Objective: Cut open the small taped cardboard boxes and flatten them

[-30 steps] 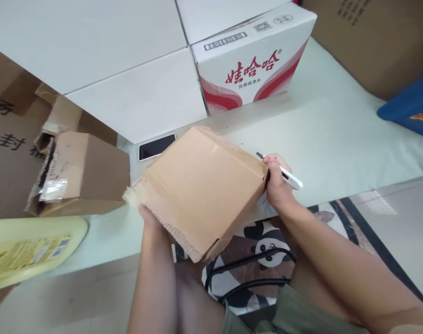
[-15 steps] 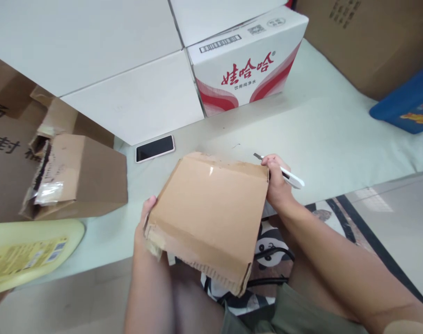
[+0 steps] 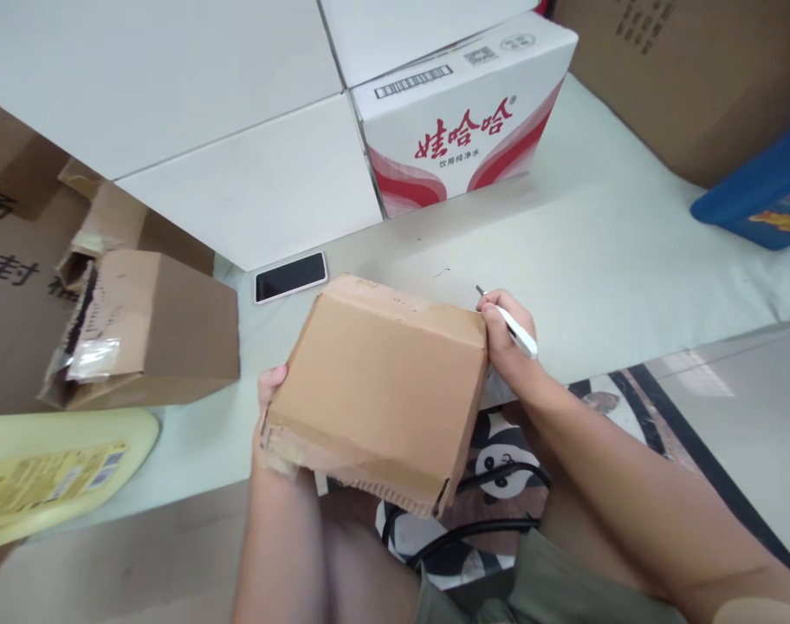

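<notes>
A brown cardboard box with torn tape along its edges is held between both hands above the near edge of the pale table. My left hand grips its left near corner, mostly hidden behind the box. My right hand presses against the box's right far corner while its fingers are closed around a white utility knife, whose short blade points up and to the left.
A black phone lies on the table behind the box. A torn brown box lies at left, a yellow bottle lower left. White boxes and a red-printed carton stand behind; a blue item at right.
The box has been turned and tipped in my hands, its near edge swinging round and lowering. My right hand shifted slightly left with the knife.
</notes>
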A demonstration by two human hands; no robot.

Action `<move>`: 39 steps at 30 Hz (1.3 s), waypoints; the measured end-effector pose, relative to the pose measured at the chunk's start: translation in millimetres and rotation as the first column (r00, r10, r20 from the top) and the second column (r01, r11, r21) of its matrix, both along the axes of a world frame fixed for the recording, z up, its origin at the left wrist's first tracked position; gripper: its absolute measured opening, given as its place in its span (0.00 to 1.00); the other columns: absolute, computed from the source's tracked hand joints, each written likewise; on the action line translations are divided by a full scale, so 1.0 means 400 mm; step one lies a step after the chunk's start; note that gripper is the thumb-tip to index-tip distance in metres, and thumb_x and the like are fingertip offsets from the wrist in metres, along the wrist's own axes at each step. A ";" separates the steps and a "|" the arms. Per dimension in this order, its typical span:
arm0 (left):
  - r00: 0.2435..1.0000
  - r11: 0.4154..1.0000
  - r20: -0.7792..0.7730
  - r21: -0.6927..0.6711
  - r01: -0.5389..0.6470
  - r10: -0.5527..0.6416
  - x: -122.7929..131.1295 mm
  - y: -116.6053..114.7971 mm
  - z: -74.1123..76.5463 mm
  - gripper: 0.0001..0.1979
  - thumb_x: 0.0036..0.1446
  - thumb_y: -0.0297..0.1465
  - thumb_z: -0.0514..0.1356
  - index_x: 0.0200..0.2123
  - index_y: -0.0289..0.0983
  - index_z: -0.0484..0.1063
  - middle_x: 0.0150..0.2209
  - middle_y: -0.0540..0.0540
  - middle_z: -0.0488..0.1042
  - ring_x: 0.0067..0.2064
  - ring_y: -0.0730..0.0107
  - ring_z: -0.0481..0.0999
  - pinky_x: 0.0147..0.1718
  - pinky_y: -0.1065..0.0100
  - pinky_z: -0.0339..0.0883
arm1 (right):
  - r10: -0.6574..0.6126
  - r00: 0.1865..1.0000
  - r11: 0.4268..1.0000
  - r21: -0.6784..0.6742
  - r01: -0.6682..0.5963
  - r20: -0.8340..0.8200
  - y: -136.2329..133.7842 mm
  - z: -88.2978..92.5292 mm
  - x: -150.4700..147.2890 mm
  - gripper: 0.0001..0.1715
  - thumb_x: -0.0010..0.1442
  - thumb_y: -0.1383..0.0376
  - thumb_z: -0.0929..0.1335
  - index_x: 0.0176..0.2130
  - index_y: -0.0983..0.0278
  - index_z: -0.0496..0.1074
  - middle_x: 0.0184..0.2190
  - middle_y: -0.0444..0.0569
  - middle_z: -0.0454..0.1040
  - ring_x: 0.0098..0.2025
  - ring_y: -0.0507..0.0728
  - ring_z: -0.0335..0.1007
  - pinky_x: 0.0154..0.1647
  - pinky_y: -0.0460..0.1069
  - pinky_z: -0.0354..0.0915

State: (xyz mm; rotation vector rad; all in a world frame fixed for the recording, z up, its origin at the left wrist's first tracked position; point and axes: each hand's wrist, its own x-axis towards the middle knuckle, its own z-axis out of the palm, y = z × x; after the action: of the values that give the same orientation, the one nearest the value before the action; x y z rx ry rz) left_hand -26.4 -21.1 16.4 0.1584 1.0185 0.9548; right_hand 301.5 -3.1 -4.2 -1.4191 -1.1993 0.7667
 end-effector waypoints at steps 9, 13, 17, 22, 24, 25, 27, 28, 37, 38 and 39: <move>0.994 0.990 -0.106 0.138 0.002 0.013 0.022 -0.001 -0.003 0.23 0.48 0.40 0.67 0.46 0.35 0.76 0.35 0.45 0.85 0.35 0.56 0.85 0.32 0.65 0.78 | -0.060 0.982 0.998 -0.003 0.060 -0.179 0.012 -0.015 0.003 0.12 0.64 0.55 0.65 0.33 0.59 0.65 0.24 0.40 0.61 0.26 0.53 0.56 0.27 0.50 0.54; 0.977 0.981 -0.163 0.153 -0.116 0.141 0.075 -0.007 0.038 0.20 0.46 0.38 0.67 0.43 0.37 0.75 0.33 0.47 0.83 0.32 0.60 0.82 0.28 0.66 0.74 | -0.034 0.966 0.999 -0.004 0.034 -0.258 0.012 -0.021 -0.001 0.15 0.65 0.50 0.65 0.38 0.57 0.63 0.27 0.41 0.69 0.29 0.55 0.67 0.31 0.52 0.62; 0.956 0.966 -0.215 0.211 -0.151 0.197 0.107 -0.004 0.061 0.20 0.43 0.38 0.68 0.41 0.39 0.75 0.31 0.49 0.82 0.33 0.61 0.81 0.29 0.67 0.73 | -0.036 0.949 0.998 0.041 0.051 -0.312 0.013 -0.023 -0.008 0.19 0.64 0.46 0.65 0.41 0.56 0.60 0.41 0.48 0.79 0.47 0.61 0.78 0.48 0.58 0.70; 0.926 0.967 -0.293 0.160 -0.200 0.240 0.111 0.010 0.062 0.23 0.42 0.44 0.69 0.42 0.39 0.76 0.33 0.46 0.82 0.33 0.59 0.81 0.29 0.65 0.75 | 0.043 0.953 0.997 0.068 -0.023 -0.300 0.009 -0.030 -0.015 0.23 0.63 0.43 0.67 0.44 0.54 0.58 0.54 0.52 0.77 0.59 0.62 0.75 0.61 0.62 0.67; 0.917 0.960 -0.302 0.184 -0.211 0.259 0.111 0.018 0.058 0.25 0.41 0.45 0.69 0.42 0.39 0.77 0.34 0.45 0.83 0.34 0.58 0.81 0.31 0.65 0.75 | 0.104 0.941 0.994 0.062 -0.088 -0.322 0.008 -0.036 -0.019 0.24 0.62 0.43 0.69 0.43 0.54 0.58 0.58 0.54 0.75 0.60 0.63 0.75 0.62 0.62 0.66; 0.914 0.956 -0.303 0.198 -0.216 0.270 0.110 0.021 0.056 0.25 0.40 0.45 0.69 0.42 0.39 0.77 0.35 0.45 0.82 0.35 0.58 0.81 0.31 0.65 0.75 | 0.138 0.931 0.990 0.062 -0.124 -0.339 0.008 -0.040 -0.021 0.25 0.61 0.43 0.70 0.43 0.54 0.57 0.59 0.55 0.74 0.60 0.63 0.75 0.63 0.63 0.65; 0.910 0.952 -0.306 0.215 -0.220 0.279 0.110 0.027 0.053 0.26 0.40 0.45 0.70 0.42 0.38 0.77 0.35 0.45 0.82 0.36 0.58 0.81 0.33 0.65 0.75 | 0.209 0.906 0.978 0.061 -0.201 -0.368 0.010 -0.049 -0.026 0.27 0.60 0.43 0.71 0.42 0.54 0.56 0.61 0.56 0.72 0.59 0.64 0.75 0.63 0.63 0.65; 0.910 0.952 -0.307 0.215 -0.218 0.278 0.109 0.029 0.052 0.26 0.40 0.45 0.70 0.43 0.38 0.77 0.36 0.45 0.82 0.37 0.58 0.81 0.33 0.65 0.75 | 0.241 0.894 0.970 0.056 -0.238 -0.378 0.011 -0.053 -0.028 0.28 0.59 0.43 0.72 0.42 0.54 0.56 0.61 0.57 0.72 0.59 0.63 0.75 0.63 0.63 0.66; 0.913 0.947 -0.303 0.250 -0.200 0.272 0.106 0.032 0.041 0.25 0.44 0.44 0.70 0.46 0.43 0.77 0.39 0.45 0.82 0.46 0.49 0.81 0.37 0.59 0.76 | 0.260 0.886 0.964 0.044 -0.264 -0.383 0.014 -0.047 -0.032 0.27 0.59 0.43 0.72 0.41 0.55 0.58 0.56 0.55 0.75 0.51 0.60 0.77 0.58 0.61 0.67; 0.908 0.942 -0.310 0.269 -0.201 0.283 0.108 0.033 0.040 0.25 0.44 0.43 0.70 0.47 0.43 0.77 0.40 0.45 0.82 0.47 0.49 0.81 0.38 0.59 0.76 | 0.256 0.891 0.965 0.042 -0.260 -0.375 0.014 -0.043 -0.032 0.26 0.59 0.43 0.71 0.40 0.55 0.58 0.54 0.54 0.76 0.48 0.60 0.77 0.57 0.60 0.68; 0.902 0.936 -0.317 0.287 -0.204 0.294 0.110 0.034 0.039 0.26 0.44 0.43 0.70 0.47 0.43 0.77 0.40 0.46 0.82 0.48 0.49 0.81 0.40 0.59 0.76 | 0.251 0.896 0.966 0.039 -0.255 -0.366 0.013 -0.039 -0.033 0.26 0.59 0.43 0.71 0.40 0.55 0.59 0.51 0.54 0.77 0.45 0.59 0.76 0.55 0.60 0.69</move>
State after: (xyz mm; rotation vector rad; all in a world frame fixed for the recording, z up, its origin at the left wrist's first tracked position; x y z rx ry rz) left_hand 17.6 -7.5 32.0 0.4297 1.2708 1.3233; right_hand 288.4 2.2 -19.9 -1.0730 -1.0928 1.1667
